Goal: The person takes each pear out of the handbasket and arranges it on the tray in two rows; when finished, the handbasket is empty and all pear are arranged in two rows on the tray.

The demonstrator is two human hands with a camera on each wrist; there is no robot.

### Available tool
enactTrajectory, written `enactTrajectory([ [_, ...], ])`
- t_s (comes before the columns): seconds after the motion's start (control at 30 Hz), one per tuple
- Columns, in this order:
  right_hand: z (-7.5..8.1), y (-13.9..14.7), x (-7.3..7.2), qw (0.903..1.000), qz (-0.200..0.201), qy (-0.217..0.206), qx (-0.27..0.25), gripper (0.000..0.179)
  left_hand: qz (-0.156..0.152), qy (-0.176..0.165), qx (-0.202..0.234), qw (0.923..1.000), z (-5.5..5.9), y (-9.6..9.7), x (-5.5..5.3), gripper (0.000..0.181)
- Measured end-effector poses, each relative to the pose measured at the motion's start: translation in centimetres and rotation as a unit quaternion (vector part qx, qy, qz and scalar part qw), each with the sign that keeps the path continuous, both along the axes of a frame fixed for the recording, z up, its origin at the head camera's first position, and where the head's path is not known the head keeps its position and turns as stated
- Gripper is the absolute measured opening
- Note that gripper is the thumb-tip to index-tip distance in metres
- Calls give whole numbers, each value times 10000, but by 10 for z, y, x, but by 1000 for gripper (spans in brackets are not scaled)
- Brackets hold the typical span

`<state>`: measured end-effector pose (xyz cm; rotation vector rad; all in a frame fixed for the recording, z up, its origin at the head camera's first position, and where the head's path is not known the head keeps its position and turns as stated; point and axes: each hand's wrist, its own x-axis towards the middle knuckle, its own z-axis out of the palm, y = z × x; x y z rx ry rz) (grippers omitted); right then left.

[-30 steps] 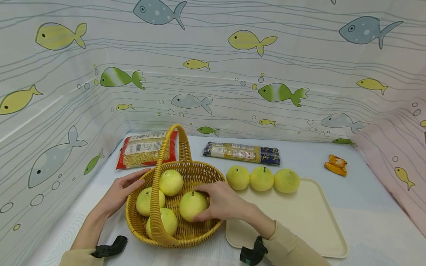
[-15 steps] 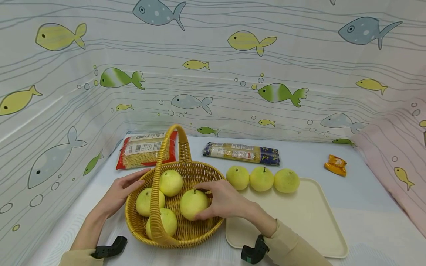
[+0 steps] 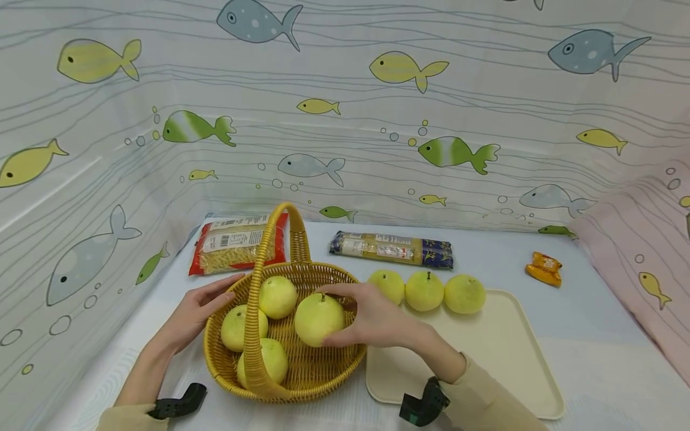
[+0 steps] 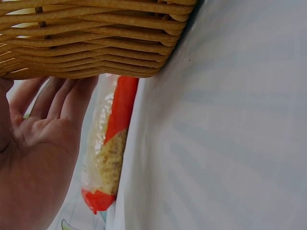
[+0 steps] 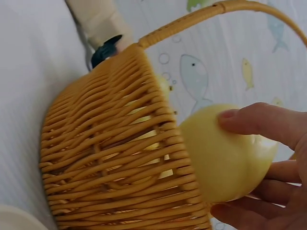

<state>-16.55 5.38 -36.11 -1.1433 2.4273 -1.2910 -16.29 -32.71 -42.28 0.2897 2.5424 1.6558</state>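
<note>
My right hand (image 3: pixel 372 317) grips a round yellow-green fruit (image 3: pixel 319 320) with a short stem. The fruit is above the bottom of the woven basket (image 3: pixel 323 383), inside its right part. Seen from the right wrist, the thumb (image 5: pixel 249 120) lies across one side of this fruit and fingers lie behind it. My left hand (image 3: pixel 188 311) holds the basket's left rim, thumb tip over the edge and fingers along the outside; the basket hides those fingertips in the left wrist view. Also in the basket lie an upper fruit (image 3: pixel 277 297), a middle fruit (image 3: pixel 237 328) and a lower fruit (image 3: pixel 274 360).
An arched handle (image 3: pixel 252 311) spans the basket. To its right lies a cream tray (image 3: pixel 485 353), with three like fruits (image 3: pixel 424 291) in a row at its far edge. Behind are a red-edged pasta bag (image 3: pixel 232 245), a long noodle pack (image 3: pixel 390 248) and a small orange packet (image 3: pixel 543 269).
My right hand has lifted the fruit from the basket's bottom and moved it slightly right and away from me. The left hand and the basket stay in place.
</note>
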Motion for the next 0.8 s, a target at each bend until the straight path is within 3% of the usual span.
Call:
enactTrajectory([
  [0.53, 17, 19, 1, 9979, -17, -189, -613, 67, 45, -36, -2, 10000, 2, 1, 1, 49],
  [0.8, 24, 30, -2, 9966, -307, -78, -754, 70, -2, -22, 34, 10000, 3, 1, 1, 48],
])
